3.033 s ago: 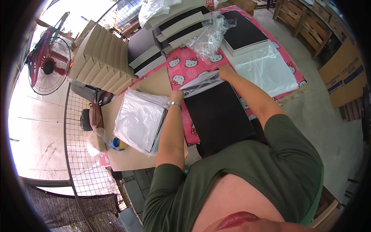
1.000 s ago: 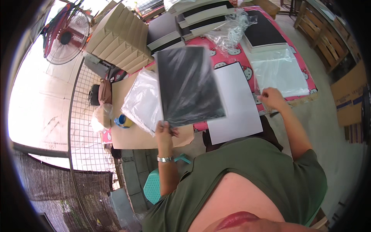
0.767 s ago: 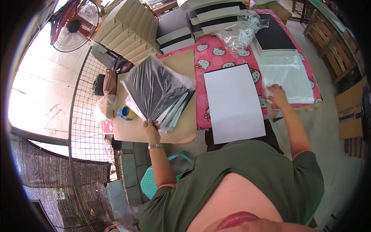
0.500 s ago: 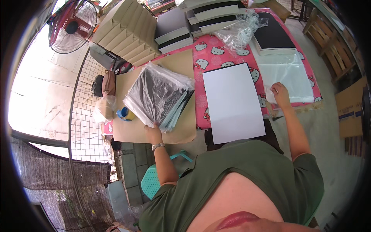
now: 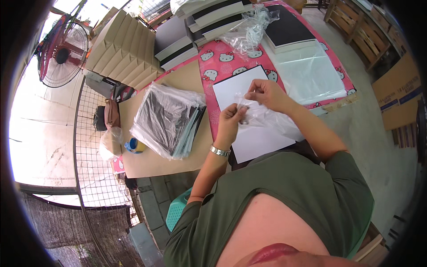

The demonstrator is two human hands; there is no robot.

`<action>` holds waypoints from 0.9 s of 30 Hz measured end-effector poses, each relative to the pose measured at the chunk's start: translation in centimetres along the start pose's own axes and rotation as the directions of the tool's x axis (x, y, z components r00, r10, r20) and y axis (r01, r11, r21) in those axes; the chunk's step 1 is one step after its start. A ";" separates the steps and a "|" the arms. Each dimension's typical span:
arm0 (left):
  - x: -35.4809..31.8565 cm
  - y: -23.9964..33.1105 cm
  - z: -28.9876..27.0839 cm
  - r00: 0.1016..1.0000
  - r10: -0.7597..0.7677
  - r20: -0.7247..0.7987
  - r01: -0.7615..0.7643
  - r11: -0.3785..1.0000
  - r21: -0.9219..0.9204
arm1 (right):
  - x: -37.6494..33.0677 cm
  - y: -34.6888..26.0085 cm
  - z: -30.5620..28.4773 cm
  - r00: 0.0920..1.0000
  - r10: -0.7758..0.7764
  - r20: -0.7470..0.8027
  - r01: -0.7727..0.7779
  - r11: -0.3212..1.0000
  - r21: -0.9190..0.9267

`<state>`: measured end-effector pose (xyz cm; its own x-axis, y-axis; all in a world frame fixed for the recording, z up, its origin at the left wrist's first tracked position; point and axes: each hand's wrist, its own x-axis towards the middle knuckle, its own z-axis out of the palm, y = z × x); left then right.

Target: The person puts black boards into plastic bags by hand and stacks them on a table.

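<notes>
A clear plastic bag (image 5: 273, 120) hangs between my hands above a white sheet pad with a dark top edge (image 5: 260, 144). My left hand (image 5: 233, 118) pinches the bag's edge, and my right hand (image 5: 267, 95) grips it just to the right. The pad lies at the table's near edge, partly hidden by the bag and my hands. To the left, a stack of plastic-wrapped dark pads (image 5: 165, 119) rests on brown paper (image 5: 133, 153). On the right side lies a flat pile of clear plastic bags (image 5: 307, 73).
A black-topped pad stack (image 5: 289, 27) and crumpled plastic (image 5: 251, 26) sit at the back right. More pads (image 5: 178, 38) and brown-wrapped packs (image 5: 124, 49) line the back. A blue tape roll (image 5: 133, 145) is at left, a fan (image 5: 62, 55) beyond, a green stool (image 5: 179, 209) below.
My left hand has left the wrapped stack and come right. My right hand has brought a plastic bag from the pile to over the white pad. The view has shifted a little.
</notes>
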<state>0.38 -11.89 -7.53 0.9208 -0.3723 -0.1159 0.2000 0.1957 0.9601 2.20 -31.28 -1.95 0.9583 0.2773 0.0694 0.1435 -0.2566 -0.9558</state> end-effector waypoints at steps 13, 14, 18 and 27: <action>0.9 3.4 1.8 0.965 0.203 -0.167 -0.219 0.972 -0.082 | 1.4 1.6 -0.1 0.974 -0.079 -0.211 0.077 0.997 -0.016; 0.7 3.1 1.8 0.963 0.205 -0.176 -0.217 0.975 -0.054 | 1.5 1.5 0.0 0.971 -0.061 -0.229 0.082 0.993 0.081; 0.2 3.1 2.6 0.949 0.186 -0.254 -0.231 0.960 -0.161 | 1.0 -0.1 0.7 0.987 0.060 -0.151 0.016 0.890 0.456; 0.0 2.9 1.4 0.925 0.232 -0.302 -0.271 0.958 -0.093 | 2.1 1.4 0.6 0.979 -0.035 -0.202 0.030 0.999 -0.030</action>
<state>0.54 -12.58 -4.38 0.9989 -0.0250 0.0387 -0.0266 0.3724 0.9277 4.29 -30.47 -3.31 0.9827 0.0939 0.1593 0.1795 -0.2761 -0.9442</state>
